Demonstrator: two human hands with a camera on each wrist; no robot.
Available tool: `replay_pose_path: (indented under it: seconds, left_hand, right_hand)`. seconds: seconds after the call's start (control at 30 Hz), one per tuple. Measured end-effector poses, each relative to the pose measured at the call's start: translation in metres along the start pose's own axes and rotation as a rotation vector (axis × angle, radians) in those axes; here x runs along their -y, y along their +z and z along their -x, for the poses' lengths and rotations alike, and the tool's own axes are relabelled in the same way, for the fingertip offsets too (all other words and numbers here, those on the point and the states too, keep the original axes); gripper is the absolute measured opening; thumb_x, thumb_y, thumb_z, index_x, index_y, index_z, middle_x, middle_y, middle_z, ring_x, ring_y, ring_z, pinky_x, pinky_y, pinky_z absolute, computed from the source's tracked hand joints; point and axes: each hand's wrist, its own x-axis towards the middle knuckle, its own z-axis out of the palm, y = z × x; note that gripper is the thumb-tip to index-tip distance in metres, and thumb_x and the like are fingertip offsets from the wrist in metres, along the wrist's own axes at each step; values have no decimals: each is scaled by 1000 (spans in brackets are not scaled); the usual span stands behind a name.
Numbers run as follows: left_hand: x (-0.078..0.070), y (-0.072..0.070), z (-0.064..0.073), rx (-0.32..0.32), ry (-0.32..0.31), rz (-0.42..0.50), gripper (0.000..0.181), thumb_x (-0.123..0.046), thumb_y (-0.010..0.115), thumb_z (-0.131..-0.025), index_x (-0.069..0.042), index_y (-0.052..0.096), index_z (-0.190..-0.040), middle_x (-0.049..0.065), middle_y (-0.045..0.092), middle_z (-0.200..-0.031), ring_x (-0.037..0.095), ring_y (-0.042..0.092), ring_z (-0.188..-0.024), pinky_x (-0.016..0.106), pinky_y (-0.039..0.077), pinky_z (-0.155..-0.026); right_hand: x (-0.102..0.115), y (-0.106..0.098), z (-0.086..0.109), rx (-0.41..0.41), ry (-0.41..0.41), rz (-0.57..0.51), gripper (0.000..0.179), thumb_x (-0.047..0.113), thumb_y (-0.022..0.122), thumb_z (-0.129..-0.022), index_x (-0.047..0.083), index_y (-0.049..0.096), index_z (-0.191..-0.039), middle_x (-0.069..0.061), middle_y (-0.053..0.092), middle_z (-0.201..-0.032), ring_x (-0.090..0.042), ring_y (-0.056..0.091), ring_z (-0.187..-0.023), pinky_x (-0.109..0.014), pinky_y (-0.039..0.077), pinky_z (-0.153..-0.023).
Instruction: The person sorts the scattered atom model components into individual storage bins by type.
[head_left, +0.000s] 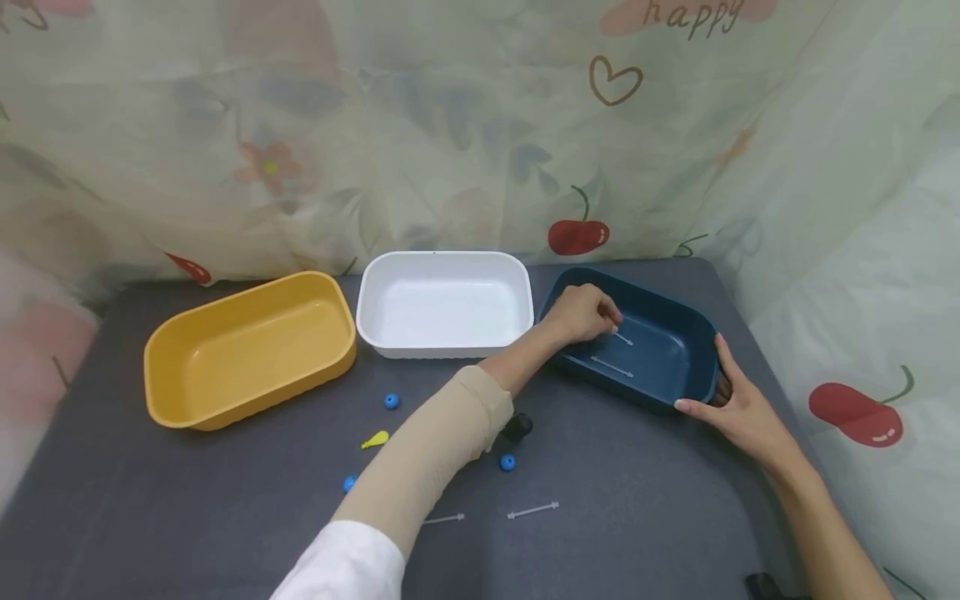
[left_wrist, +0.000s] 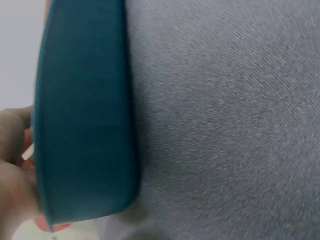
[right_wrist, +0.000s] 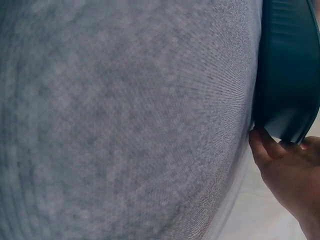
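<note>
- Slipping looks like the main worry: a thin white stick [head_left: 622, 338] pokes out from the fingertips of the left hand [head_left: 583, 312], so a loose pinch could drop it crooked.
- The blue tray [head_left: 675, 362], at the right of the head view, could slide or tip if the right hand [head_left: 750, 425] tugs hard on its end.
- The beige sleeve [head_left: 435, 450] hangs over the middle of the gray table [head_left: 637, 492]. If that arm swings low, it might bump the black thing [head_left: 519, 427] beside it, or make the 3 blue balls [head_left: 392, 401] roll, since they are round.
- The left arm comes up from the bottom middle of the head view and leans to the right. Its hand is over the blue tray, fingers curled down, seeming to pinch the white stick; the hand hides part of the stick.
- The right arm comes from the lower right corner. Its hand grips the blue tray's right end, with the thumb at the near corner and the fingers around the end wall.
- Another stick [head_left: 611, 367] lies inside the blue tray, just below the pinched stick in the head view.
- At the bottom middle, 2 more sticks [head_left: 533, 510] lie on the table, and the sleeve covers part of 1.
</note>
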Motion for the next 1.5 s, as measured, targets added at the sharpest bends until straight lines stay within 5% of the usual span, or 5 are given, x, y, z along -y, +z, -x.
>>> replay_pose_path:
  seconds: [0.17,0.37,0.73,1.5]
  left_hand:
    - [-5,-14,9,-12,128,62,18,-20,70,-95,-15,76,-110,-7,69,-90,8,58,-77,17,46,-66]
    - [-9,-32,25,-11,211,85,20,-20,69,-95,-12,75,-112,-9,70,-92,5,60,-84,16,46,-72]
    - [-6,-51,73,-32,258,100,22,-23,71,-93,-15,73,-114,-10,67,-93,8,59,-76,18,47,-67]
    - [11,-51,164,-126,361,261,22,-14,75,-90,-11,73,-112,-8,67,-89,3,58,-78,19,52,-73]
  right_hand:
    - [0,0,-1,-5,5,1,112,25,74,-92,25,-19,-156,-24,4,-163,-55,25,-139,-4,41,-78]
    - [0,-2,-1,-13,11,9,112,25,74,-91,27,-18,-156,-25,6,-162,-55,27,-138,-4,42,-77]
    - [-1,-4,-2,2,19,34,112,26,74,-92,32,-19,-155,-19,-2,-164,-53,20,-142,-3,41,-77]
    - [-1,-2,0,8,20,60,113,28,74,-91,28,-19,-155,-27,5,-162,-55,23,-139,-4,42,-74]
